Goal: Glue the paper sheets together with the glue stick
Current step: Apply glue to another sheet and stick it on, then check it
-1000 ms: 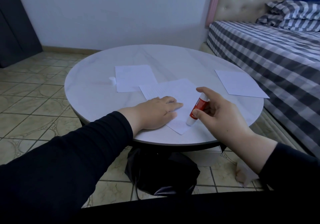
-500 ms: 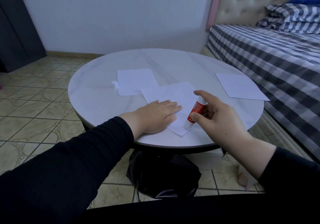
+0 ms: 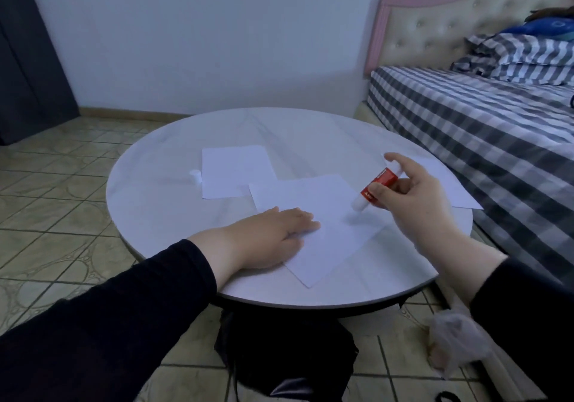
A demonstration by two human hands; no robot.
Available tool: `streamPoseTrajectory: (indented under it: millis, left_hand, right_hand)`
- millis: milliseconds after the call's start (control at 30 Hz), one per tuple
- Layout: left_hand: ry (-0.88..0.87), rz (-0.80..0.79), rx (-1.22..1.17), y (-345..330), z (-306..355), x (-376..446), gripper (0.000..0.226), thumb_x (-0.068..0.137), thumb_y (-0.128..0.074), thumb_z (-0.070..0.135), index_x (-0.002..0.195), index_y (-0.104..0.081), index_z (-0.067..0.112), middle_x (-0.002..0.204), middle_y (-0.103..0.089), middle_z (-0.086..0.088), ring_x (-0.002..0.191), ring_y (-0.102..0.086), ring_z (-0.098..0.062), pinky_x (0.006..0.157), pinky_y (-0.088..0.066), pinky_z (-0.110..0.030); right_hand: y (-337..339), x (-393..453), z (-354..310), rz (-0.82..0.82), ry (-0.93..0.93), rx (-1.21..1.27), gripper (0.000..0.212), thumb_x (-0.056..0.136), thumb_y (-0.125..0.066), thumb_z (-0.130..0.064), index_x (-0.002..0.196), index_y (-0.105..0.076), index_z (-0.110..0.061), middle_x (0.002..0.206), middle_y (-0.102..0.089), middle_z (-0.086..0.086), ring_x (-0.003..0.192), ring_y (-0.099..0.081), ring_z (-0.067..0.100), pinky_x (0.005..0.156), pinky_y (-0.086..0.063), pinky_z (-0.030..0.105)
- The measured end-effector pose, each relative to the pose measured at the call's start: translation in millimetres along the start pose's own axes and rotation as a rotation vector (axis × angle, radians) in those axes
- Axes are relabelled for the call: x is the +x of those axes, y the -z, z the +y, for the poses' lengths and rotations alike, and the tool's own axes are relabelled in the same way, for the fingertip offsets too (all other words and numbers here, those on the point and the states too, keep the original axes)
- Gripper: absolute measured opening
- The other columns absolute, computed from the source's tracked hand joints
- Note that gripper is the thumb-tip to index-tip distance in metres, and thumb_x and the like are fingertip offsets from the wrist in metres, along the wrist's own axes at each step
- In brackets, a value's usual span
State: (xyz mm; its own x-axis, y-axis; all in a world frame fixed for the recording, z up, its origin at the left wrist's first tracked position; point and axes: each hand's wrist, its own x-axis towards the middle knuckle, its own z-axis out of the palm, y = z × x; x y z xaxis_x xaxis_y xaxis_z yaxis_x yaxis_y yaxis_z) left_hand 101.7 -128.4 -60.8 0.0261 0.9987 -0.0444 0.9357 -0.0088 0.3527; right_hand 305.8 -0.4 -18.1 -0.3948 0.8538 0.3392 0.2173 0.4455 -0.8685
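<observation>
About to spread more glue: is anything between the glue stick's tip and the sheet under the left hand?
Nothing visible. The glue stick, pinched in the right hand, points at a bare part of the sheet; the left hand presses its near-left side.

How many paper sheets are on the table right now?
3: near sheet under the left hand; far sheet beside the cap; right sheet, partly hidden behind the right hand.
</observation>
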Motion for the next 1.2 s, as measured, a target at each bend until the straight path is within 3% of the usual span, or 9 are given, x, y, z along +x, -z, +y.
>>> streamPoseTrajectory:
  millis: [133,267,433,633,767,867,967,1067,1200]
  left_hand:
    - [0.037,-0.007,-0.041,8.1,5.2,4.3,0.054,0.095,-0.041,0.015,0.147,-0.036,0.031,0.156,-0.027,0.017,0.143,-0.022,-0.002,0.119,-0.012,-0.024]
    - [0.024,0.023,0.028,3.4,20.2,8.3,0.053,0.101,-0.040,0.036,0.150,-0.025,0.026,0.149,-0.038,0.014,0.134,-0.038,-0.009,0.109,-0.030,-0.025]
    - [0.002,0.040,0.021,2.6,16.0,11.3,0.053,0.101,-0.039,0.041,0.150,-0.023,0.028,0.152,-0.033,0.017,0.137,-0.031,-0.002,0.108,-0.026,-0.018]
    - [-0.020,0.024,0.039,4.3,13.8,12.2,0.049,0.101,-0.038,0.042,0.147,-0.029,0.026,0.154,-0.027,0.022,0.136,-0.022,0.006,0.101,-0.020,-0.010]
    - [-0.016,0.024,0.082,7.7,17.0,8.3,0.040,0.101,-0.039,0.041,0.137,-0.044,0.024,0.151,-0.032,0.017,0.136,-0.031,-0.002,0.109,-0.031,-0.025]
    - [0.000,0.027,0.121,9.8,18.2,4.2,0.038,0.101,-0.039,0.040,0.134,-0.048,0.024,0.146,-0.036,0.013,0.131,-0.038,-0.008,0.103,-0.039,-0.035]
    - [0.004,0.017,0.100,8.2,18.7,0.8,0.041,0.102,-0.037,0.037,0.141,-0.043,0.025,0.151,-0.034,0.011,0.137,-0.033,-0.010,0.111,-0.031,-0.034]
    - [-0.019,-0.026,0.129,3.3,16.6,-3.3,0.051,0.104,-0.031,0.039,0.152,-0.023,0.026,0.161,-0.014,0.010,0.147,-0.008,-0.004,0.119,-0.005,-0.022]
    - [-0.029,-0.070,0.178,-1.9,9.4,-7.7,0.058,0.103,-0.024,0.045,0.155,-0.005,0.028,0.162,0.004,0.011,0.147,0.007,-0.001,0.119,0.007,-0.024]
  right_hand:
    - [-14.5,49.5,9.9,0.043,0.002,0.000,0.045,0.086,-0.068,-0.017,0.122,-0.053,-0.039,0.079,-0.070,0.010,0.082,-0.072,0.018,0.085,-0.051,0.035]
    - [-36.1,79.0,25.5,-0.075,-0.007,0.019,0.047,0.083,-0.071,-0.016,0.119,-0.055,-0.041,0.076,-0.069,0.006,0.079,-0.072,0.018,0.090,-0.055,0.041]
    - [-60.8,89.5,36.3,-0.191,0.054,-0.085,0.050,0.084,-0.070,-0.019,0.124,-0.052,-0.044,0.088,-0.070,0.006,0.087,-0.070,0.019,0.082,-0.055,0.034]
    - [-65.8,96.1,42.4,-0.130,0.078,-0.114,0.048,0.084,-0.069,-0.019,0.121,-0.052,-0.044,0.087,-0.069,0.002,0.089,-0.068,0.018,0.086,-0.053,0.032]
    - [-64.1,83.5,33.2,-0.155,0.100,0.038,0.047,0.085,-0.070,-0.016,0.120,-0.054,-0.041,0.086,-0.071,0.006,0.087,-0.070,0.019,0.089,-0.054,0.033]
    - [-70.2,72.2,29.5,-0.255,0.167,-0.078,0.049,0.084,-0.071,-0.016,0.124,-0.053,-0.039,0.082,-0.067,0.003,0.079,-0.065,0.015,0.083,-0.053,0.029]
    - [-73.2,73.1,30.2,-0.200,0.154,-0.150,0.051,0.085,-0.069,-0.018,0.126,-0.051,-0.041,0.078,-0.063,-0.008,0.074,-0.060,0.006,0.080,-0.050,0.025]
    - [-71.1,69.3,28.6,-0.171,0.133,-0.070,0.052,0.084,-0.071,-0.017,0.124,-0.053,-0.044,0.080,-0.065,-0.007,0.081,-0.064,0.011,0.088,-0.054,0.034]
    - [-74.5,56.9,21.6,-0.293,0.180,-0.074,0.050,0.085,-0.071,-0.018,0.127,-0.053,-0.038,0.080,-0.067,-0.004,0.080,-0.065,0.011,0.084,-0.052,0.026]
